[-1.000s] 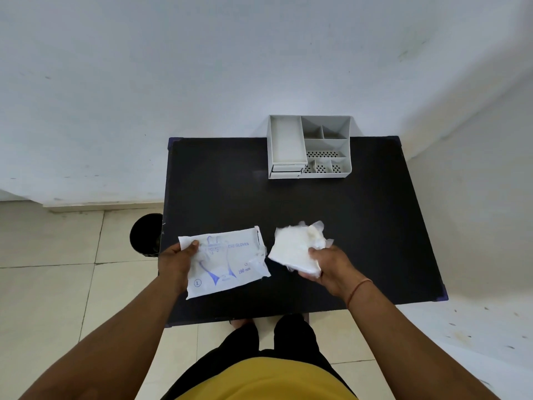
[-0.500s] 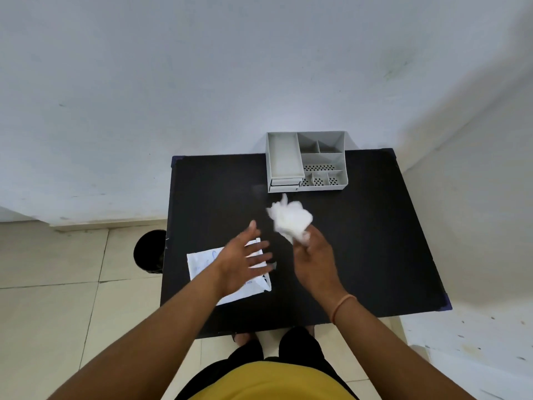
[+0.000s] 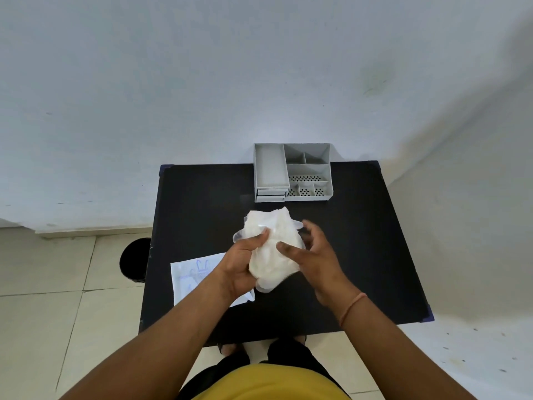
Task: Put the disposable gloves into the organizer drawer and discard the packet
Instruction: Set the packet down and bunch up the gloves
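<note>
White, translucent gloves (image 3: 272, 249) bunched into one soft wad, held up over the middle of the table (image 3: 360, 241), clear of its black top. Left hand (image 3: 240, 265) wrapped around the wad's left and lower side, thumb pressed into the front, fingers curled underneath. Right hand (image 3: 313, 255) against the wad's right side, thumb laid on the front, fingers loosely spread and blurred behind it; firmness of that grip impossible to tell. Thin band (image 3: 350, 308) around the right wrist.

Flat on the table near the front-left corner, partly hidden under the left forearm: paper packet (image 3: 193, 277), white with blue print, touched by neither hand.

At the back edge, right of centre and against the wall (image 3: 202, 82): grey organizer (image 3: 292, 172). Long tray compartment on its left side, with two shallow drawers (image 3: 271, 194) stacked beneath at the front, both looking pushed in. Smaller open compartments on its right, some with perforated floors. Nothing visible inside any of them.

On the tiled floor (image 3: 43, 327) just beside the table's left edge: round black bin (image 3: 135, 259), partly hidden by the tabletop.
</note>
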